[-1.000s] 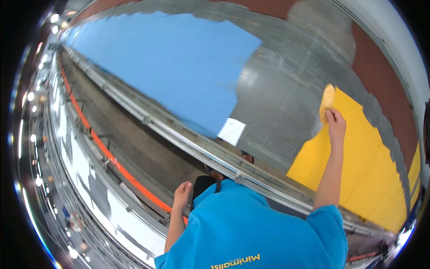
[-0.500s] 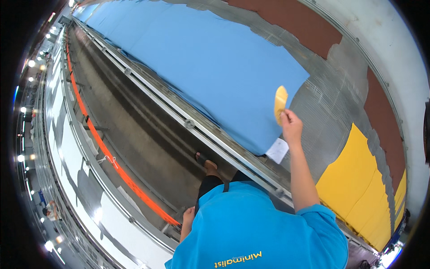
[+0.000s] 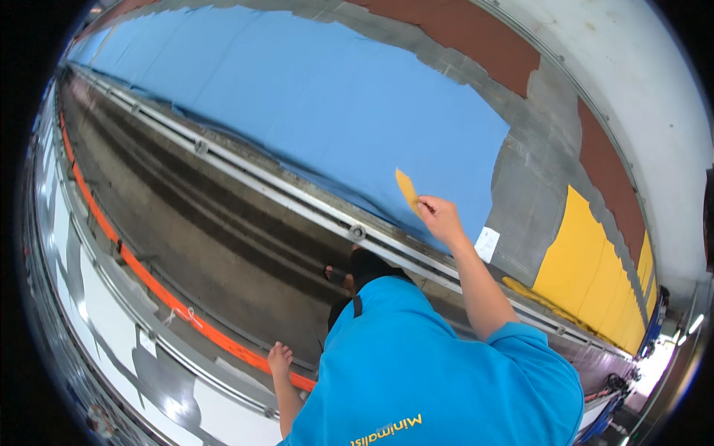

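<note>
My right hand point(image 3: 440, 217) pinches the lower end of a thin, flat yellow piece with a pointed tip point(image 3: 405, 187); its exact kind is unclear. The piece is raised over the near edge of a long light-blue sheet point(image 3: 320, 104), which looks like cloth or hide spread along the table. A white paper slip point(image 3: 487, 244) lies by the sheet's right corner, close to my right forearm. My left hand point(image 3: 280, 358) hangs low at my side near the orange rail point(image 3: 178, 305), its fingers loosely apart, with nothing visible in it.
The grey table point(image 3: 524, 189) has a metal side rail point(image 3: 297, 202) along its near edge. Yellow sheets point(image 3: 576, 260) lie to the right, brown sheets point(image 3: 461, 37) on the far side. Across the walkway floor point(image 3: 201, 208), another long table point(image 3: 111, 327) bears white pieces.
My right hand has swung left with the yellow piece, which now tilts to the left. My left hand has come further into view. The whole view has turned, and my body has shifted along the table.
</note>
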### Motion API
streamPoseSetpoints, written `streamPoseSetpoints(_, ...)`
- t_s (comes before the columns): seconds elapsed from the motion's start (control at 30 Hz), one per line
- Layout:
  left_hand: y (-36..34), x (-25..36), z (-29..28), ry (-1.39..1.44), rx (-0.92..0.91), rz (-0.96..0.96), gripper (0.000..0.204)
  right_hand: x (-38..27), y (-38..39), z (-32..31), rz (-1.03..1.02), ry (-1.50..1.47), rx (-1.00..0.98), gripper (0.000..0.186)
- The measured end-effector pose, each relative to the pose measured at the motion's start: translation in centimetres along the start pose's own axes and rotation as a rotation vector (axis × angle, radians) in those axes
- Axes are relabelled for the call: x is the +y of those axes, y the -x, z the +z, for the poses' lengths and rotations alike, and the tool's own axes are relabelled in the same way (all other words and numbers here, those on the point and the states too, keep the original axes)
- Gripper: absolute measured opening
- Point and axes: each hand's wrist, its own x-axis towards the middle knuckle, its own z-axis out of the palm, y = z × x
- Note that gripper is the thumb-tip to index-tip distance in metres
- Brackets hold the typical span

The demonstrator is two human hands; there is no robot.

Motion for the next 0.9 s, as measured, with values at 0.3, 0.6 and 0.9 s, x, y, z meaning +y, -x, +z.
streamPoseSetpoints(0.3,-0.2,7.6,5.7,-0.153,-0.056,0.112,0.029,5.4,-13.3,-5.1,0.187,0.257,0.718,0.025)
streamPoseSetpoints(0.6,1.0,19.0,5.8,-0.327,-0.115,0.122,0.036,6.1,-26.2,-4.4,0.353,0.388,0.671,0.028)
streamPoseSetpoints(0.9,-3.5,24.6,5.2,-0.307,-0.152,0.113,0.038,-3.0,-26.9,3.8,0.169,0.169,0.344,0.025)
